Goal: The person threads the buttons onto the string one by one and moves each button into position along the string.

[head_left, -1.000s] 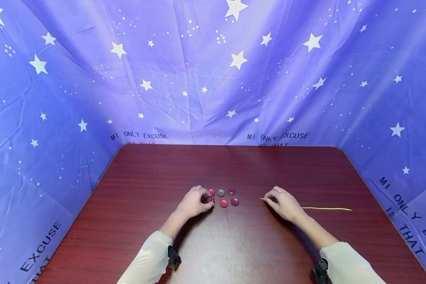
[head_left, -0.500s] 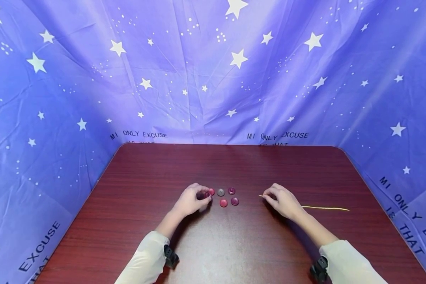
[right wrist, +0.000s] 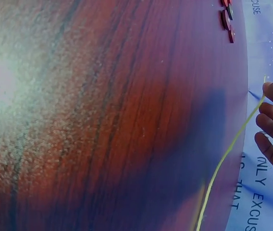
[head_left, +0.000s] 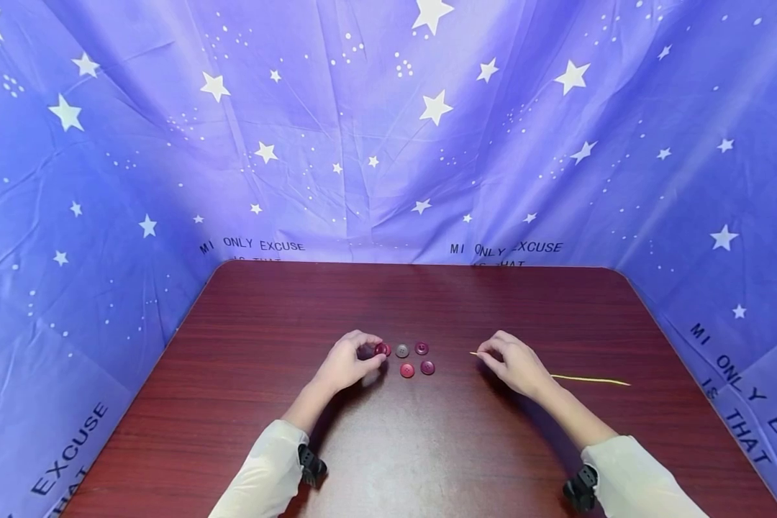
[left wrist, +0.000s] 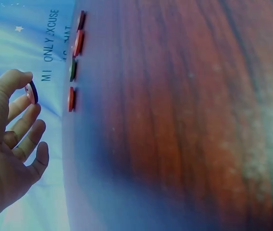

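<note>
My left hand (head_left: pixel 347 364) pinches a dark maroon button (left wrist: pixel 33 92) on edge between thumb and forefinger, raised off the table. Just behind it in the head view a red button (head_left: pixel 388 350) lies partly covered. To the right are a grey button (head_left: pixel 402 351), a purple one with a rimmed face, a red button (head_left: pixel 407 370) and another purple button (head_left: pixel 427 367), all flat on the wood. My right hand (head_left: pixel 513 364) pinches one end of a yellow cord (right wrist: pixel 229 147), its tip poking out past the fingertips. Behind that hand, the cord trails rightward to the table.
A dark red wood-grain table (head_left: pixel 388 446) spreads beneath both hands. Blue-purple cloth (head_left: pixel 337 144) with white stars and lettering hangs around its back and sides. Black straps sit at both wrists over pale sleeves.
My left hand has picked up the maroon button from the front row's left end and moved slightly back. My right hand has drawn the cord a little leftward and back.
</note>
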`<state>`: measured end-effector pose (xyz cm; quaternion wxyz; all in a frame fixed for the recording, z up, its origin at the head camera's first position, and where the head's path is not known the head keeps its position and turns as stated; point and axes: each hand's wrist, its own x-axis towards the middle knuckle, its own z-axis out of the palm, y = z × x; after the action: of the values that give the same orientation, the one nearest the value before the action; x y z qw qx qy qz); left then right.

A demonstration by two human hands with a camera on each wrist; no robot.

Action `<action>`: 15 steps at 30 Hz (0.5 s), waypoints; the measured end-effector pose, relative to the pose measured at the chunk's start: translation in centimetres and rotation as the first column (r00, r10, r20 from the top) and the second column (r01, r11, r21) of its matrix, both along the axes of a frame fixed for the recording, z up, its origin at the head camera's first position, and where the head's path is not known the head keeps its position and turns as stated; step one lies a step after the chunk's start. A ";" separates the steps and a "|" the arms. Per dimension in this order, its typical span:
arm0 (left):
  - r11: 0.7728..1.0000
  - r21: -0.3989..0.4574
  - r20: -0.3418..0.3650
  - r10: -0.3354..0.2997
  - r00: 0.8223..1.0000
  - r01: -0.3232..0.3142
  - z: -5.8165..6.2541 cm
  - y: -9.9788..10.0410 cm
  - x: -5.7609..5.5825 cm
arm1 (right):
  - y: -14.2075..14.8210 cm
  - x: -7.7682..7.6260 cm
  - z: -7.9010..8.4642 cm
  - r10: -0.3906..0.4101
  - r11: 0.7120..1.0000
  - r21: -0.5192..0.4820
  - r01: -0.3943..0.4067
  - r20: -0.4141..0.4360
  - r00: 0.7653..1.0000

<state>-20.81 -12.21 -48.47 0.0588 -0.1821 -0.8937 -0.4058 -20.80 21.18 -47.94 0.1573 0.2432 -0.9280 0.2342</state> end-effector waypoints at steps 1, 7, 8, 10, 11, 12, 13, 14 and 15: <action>1.000 0.002 -0.006 -0.002 1.000 0.002 0.0 0.0 -0.1 | 0.0 0.0 0.0 0.002 1.000 -0.002 -0.002 -0.005 1.000; 1.000 0.021 -0.033 -0.015 0.999 0.016 0.3 0.2 -0.2 | -0.2 -0.1 0.3 0.025 1.000 -0.016 -0.025 -0.039 0.999; 0.999 0.025 -0.037 -0.019 0.999 0.020 0.3 0.3 -0.2 | -0.2 -0.1 0.3 0.026 1.000 -0.016 -0.027 -0.042 0.999; 0.999 0.033 -0.043 -0.027 0.999 0.028 0.4 0.3 -0.2 | -0.3 -0.1 0.4 0.027 0.999 -0.017 -0.027 -0.045 0.999; 0.999 0.038 -0.046 -0.031 0.998 0.032 0.4 0.3 -0.2 | -0.3 -0.1 0.5 0.027 0.999 -0.017 -0.028 -0.046 0.999; 0.999 0.040 -0.048 -0.031 0.998 0.033 0.5 0.4 -0.2 | -0.3 -0.1 0.5 0.028 0.999 -0.016 -0.029 -0.045 0.999; 0.999 0.043 -0.049 -0.031 0.998 0.034 0.5 0.4 -0.3 | -0.4 -0.1 0.6 0.030 0.999 -0.016 -0.030 -0.045 0.999; 0.998 0.044 -0.049 -0.031 0.998 0.034 0.5 0.4 -0.3 | -0.4 -0.1 0.6 0.031 0.999 -0.016 -0.031 -0.044 0.999; 0.998 0.048 -0.051 -0.032 0.998 0.035 0.5 0.5 -0.3 | -0.5 -0.1 0.7 0.032 0.999 -0.017 -0.033 -0.044 0.999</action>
<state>-21.09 -11.73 -47.99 0.0789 -0.2057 -0.8785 -0.4239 -20.90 20.69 -47.27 0.1760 0.2619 -0.9182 0.2394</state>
